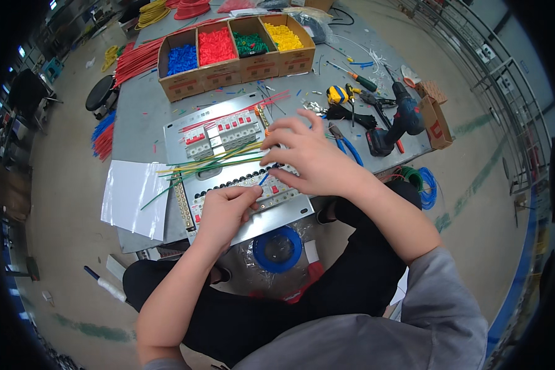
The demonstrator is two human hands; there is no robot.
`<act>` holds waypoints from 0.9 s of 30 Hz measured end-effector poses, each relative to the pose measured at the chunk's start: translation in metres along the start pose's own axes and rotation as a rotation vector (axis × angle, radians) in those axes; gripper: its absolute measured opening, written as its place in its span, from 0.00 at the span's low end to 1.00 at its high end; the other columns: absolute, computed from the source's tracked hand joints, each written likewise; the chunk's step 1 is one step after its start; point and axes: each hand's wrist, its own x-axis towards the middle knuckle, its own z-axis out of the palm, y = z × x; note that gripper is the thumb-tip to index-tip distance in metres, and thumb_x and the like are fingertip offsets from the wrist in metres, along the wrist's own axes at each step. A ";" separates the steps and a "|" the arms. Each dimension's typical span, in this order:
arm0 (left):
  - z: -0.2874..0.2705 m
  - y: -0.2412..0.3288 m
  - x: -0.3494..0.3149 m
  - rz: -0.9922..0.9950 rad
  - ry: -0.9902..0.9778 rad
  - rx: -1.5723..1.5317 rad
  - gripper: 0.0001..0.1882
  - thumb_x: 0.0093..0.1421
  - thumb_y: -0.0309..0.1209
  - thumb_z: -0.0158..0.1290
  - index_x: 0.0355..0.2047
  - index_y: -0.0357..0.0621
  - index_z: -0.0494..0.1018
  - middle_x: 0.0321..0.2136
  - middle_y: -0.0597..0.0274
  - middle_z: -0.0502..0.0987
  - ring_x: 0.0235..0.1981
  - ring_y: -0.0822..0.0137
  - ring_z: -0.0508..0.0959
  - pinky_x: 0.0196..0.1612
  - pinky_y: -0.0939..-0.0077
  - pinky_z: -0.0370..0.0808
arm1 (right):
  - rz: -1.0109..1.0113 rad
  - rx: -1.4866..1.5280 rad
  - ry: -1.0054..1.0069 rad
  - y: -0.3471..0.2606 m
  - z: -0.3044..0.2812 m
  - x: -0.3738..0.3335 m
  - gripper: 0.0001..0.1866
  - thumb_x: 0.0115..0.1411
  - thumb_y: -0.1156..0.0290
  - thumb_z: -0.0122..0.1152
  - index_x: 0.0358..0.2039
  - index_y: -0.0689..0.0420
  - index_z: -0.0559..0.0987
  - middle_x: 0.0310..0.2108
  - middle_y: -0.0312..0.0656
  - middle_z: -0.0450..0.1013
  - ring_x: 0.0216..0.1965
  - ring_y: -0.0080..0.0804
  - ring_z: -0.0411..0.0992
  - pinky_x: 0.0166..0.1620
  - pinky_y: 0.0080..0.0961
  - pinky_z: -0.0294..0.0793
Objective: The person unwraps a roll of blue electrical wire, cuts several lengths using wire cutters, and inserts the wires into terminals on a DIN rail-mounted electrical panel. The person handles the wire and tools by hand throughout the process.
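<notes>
A metal mounting plate (246, 230) with two rows of circuit breakers lies on the table in front of me. My left hand (225, 208) is closed over its near row, thumb and finger pinching a short thin blue piece (264, 179), a wire or sleeve. My right hand (308, 154) hovers over the plate's right side, fingers curved and apart. Its thumb is close to the blue piece's upper end; whether they touch is hard to see. Green and yellow wires (219, 161) lie across the plate between the far breakers (231, 131) and the near breakers (274, 198), which my hands partly cover.
Behind the plate stands a cardboard box (222, 79) with blue, red, green and yellow small parts. To the right lie a cordless drill (401, 120), blue-handled pliers (348, 147) and a screwdriver (357, 78). A white plastic bag (134, 197) lies left; a blue ring-shaped object (277, 266) sits below the table edge.
</notes>
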 end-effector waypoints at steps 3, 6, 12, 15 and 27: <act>0.005 0.006 0.000 -0.029 0.014 -0.023 0.14 0.66 0.36 0.65 0.34 0.35 0.87 0.23 0.66 0.80 0.20 0.80 0.68 0.24 0.83 0.63 | -0.054 0.082 -0.124 0.006 0.011 0.000 0.08 0.60 0.65 0.72 0.39 0.48 0.85 0.39 0.32 0.78 0.52 0.32 0.75 0.69 0.47 0.59; 0.004 0.005 0.002 -0.037 0.017 -0.016 0.13 0.67 0.35 0.65 0.35 0.36 0.87 0.24 0.66 0.81 0.21 0.80 0.69 0.24 0.82 0.64 | -0.030 0.140 -0.176 0.005 0.022 0.003 0.07 0.59 0.66 0.72 0.38 0.49 0.85 0.36 0.35 0.79 0.45 0.35 0.78 0.58 0.39 0.72; -0.009 0.004 0.003 -0.059 -0.058 0.027 0.13 0.70 0.34 0.61 0.44 0.35 0.85 0.25 0.68 0.79 0.21 0.80 0.69 0.24 0.83 0.64 | -0.026 0.247 -0.234 0.010 0.021 0.018 0.06 0.58 0.68 0.70 0.35 0.54 0.86 0.32 0.42 0.80 0.36 0.41 0.81 0.39 0.38 0.79; -0.029 0.005 0.003 -0.056 -0.087 0.060 0.14 0.72 0.35 0.59 0.48 0.35 0.83 0.22 0.72 0.73 0.19 0.79 0.68 0.23 0.83 0.62 | 0.098 0.373 -0.293 0.035 0.025 0.035 0.08 0.58 0.67 0.70 0.36 0.56 0.87 0.34 0.43 0.82 0.37 0.39 0.81 0.41 0.35 0.80; -0.156 0.006 -0.050 -0.257 -0.066 -0.153 0.12 0.74 0.33 0.55 0.44 0.34 0.80 0.20 0.74 0.65 0.20 0.78 0.62 0.26 0.81 0.61 | 0.319 0.720 -0.362 0.097 0.053 0.065 0.12 0.61 0.66 0.74 0.40 0.60 0.88 0.30 0.34 0.81 0.31 0.19 0.74 0.37 0.23 0.74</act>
